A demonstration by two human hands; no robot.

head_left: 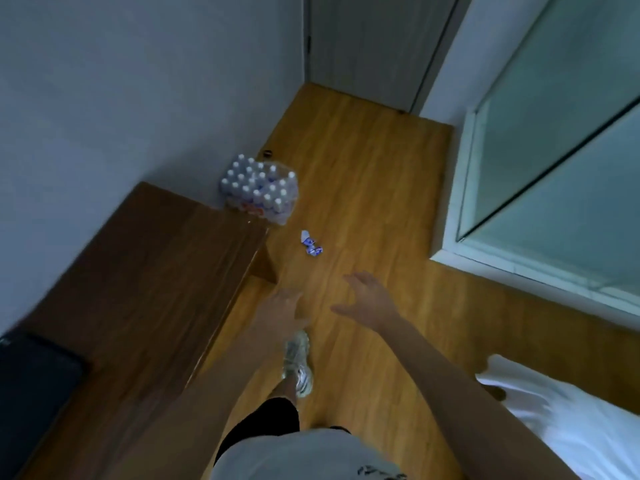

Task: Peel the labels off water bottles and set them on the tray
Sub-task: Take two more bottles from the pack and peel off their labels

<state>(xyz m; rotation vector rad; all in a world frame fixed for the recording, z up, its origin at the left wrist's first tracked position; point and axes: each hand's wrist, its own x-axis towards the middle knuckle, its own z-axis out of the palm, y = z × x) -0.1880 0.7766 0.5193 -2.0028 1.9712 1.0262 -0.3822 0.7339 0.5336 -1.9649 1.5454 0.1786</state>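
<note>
On wooden floor: shrink-wrapped bottle pack, crumpled label; hands empty.

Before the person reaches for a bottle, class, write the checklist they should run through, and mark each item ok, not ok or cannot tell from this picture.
1. Left hand free: ok, fingers spread, nothing held.
2. Right hand free: ok, open and holding nothing.
3. Bottles within sight: ok, the pack stands on the floor by the wall, at the end of the bench.
4. Path to the pack free: not ok, a crumpled label lies on the floor in between.
5. Tray ready: cannot tell, no tray in view.
6. Pack wrap opened: cannot tell, too blurred.
</note>
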